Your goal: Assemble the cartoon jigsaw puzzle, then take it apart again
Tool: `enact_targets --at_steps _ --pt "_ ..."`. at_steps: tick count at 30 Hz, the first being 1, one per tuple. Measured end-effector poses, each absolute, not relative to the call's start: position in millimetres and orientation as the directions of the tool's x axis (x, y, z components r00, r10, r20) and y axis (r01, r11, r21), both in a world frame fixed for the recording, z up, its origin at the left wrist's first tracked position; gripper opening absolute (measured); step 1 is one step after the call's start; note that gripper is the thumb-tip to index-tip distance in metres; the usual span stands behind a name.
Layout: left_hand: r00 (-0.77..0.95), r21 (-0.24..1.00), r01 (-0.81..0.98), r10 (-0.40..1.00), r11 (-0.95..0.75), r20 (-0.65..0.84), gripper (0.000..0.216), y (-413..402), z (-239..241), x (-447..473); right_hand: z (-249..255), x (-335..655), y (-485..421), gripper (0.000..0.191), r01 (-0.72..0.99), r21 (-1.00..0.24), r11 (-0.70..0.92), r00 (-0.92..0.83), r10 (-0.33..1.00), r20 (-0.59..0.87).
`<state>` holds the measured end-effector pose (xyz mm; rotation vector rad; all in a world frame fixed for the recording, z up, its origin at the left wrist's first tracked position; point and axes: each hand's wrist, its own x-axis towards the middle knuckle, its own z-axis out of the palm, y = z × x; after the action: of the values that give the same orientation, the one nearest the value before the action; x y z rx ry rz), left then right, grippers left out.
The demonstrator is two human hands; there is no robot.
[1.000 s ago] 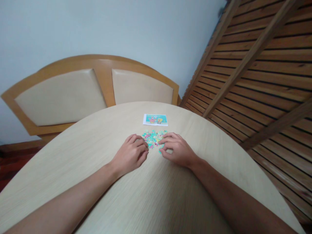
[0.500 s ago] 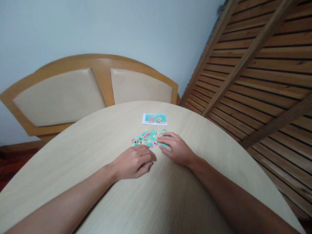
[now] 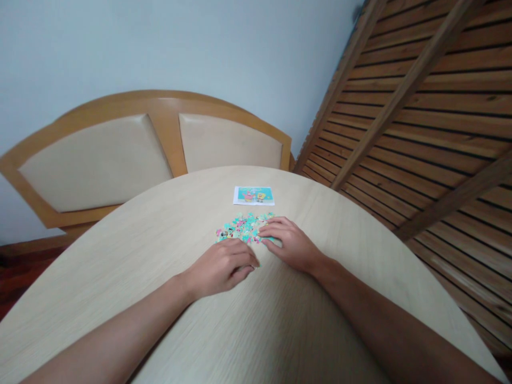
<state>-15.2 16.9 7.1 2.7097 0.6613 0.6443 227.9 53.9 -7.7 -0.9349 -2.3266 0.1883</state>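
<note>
A loose pile of small jigsaw puzzle pieces (image 3: 244,226), mostly turquoise with pink, yellow and white bits, lies in the middle of the table. Just in front of the pile, my left hand (image 3: 226,265) is closed, its thumb and fingers bent together. A tiny greenish puzzle piece (image 3: 258,265) shows at its fingertips. My right hand (image 3: 290,245) touches the pile's right side, palm down, with its fingers apart and stretched out; whatever lies under its fingers is hidden.
Behind the pile lies a picture card (image 3: 254,196) showing a pink and a yellow cartoon figure. The round wooden table (image 3: 168,224) has a padded bench back (image 3: 160,133) beyond it. A slatted wooden panel (image 3: 400,122) slants along the right.
My left hand has shifted slightly toward me and to the right, and a small greenish piece now shows at its fingertips. The right hand has barely moved.
</note>
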Motion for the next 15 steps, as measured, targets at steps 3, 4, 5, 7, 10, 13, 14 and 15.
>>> enact_targets --at_steps 3,4,5,7,10,13,14,15 --pt "0.785 0.388 0.379 0.514 -0.84 0.346 0.016 16.6 9.4 -14.5 -7.5 228.0 54.3 0.014 0.567 -0.355 0.743 -0.565 0.664 0.49" --pt "0.783 0.391 0.384 0.519 -0.837 0.343 0.015 16.6 10.2 -14.3 -7.6 227.9 54.3 0.014 0.565 -0.359 0.743 -0.565 0.665 0.488" --pt "0.781 0.39 0.389 0.524 -0.834 0.34 0.015 16.6 10.8 -14.1 -7.7 227.9 54.3 0.014 0.565 -0.364 0.741 -0.562 0.668 0.488" --pt "0.776 0.387 0.405 0.535 -0.828 0.334 0.015 16.7 11.4 -14.0 -8.1 227.5 54.1 0.017 0.566 -0.379 0.732 -0.546 0.678 0.493" --pt "0.768 0.383 0.423 0.549 -0.821 0.329 0.015 16.9 10.9 -14.5 -8.3 227.0 53.6 0.025 0.56 -0.41 0.72 -0.517 0.69 0.506" --pt "0.755 0.379 0.431 0.557 -0.819 0.347 0.015 16.3 10.6 -14.9 -8.4 227.0 53.3 0.028 0.552 -0.427 0.716 -0.513 0.695 0.504" --pt "0.749 0.379 0.432 0.56 -0.818 0.355 0.015 15.9 10.7 -15.0 -8.5 227.2 53.3 0.029 0.553 -0.43 0.714 -0.51 0.698 0.504" --pt "0.743 0.381 0.433 0.563 -0.817 0.362 0.016 15.6 11.0 -14.9 -8.7 227.3 53.4 0.029 0.554 -0.431 0.712 -0.508 0.699 0.503"
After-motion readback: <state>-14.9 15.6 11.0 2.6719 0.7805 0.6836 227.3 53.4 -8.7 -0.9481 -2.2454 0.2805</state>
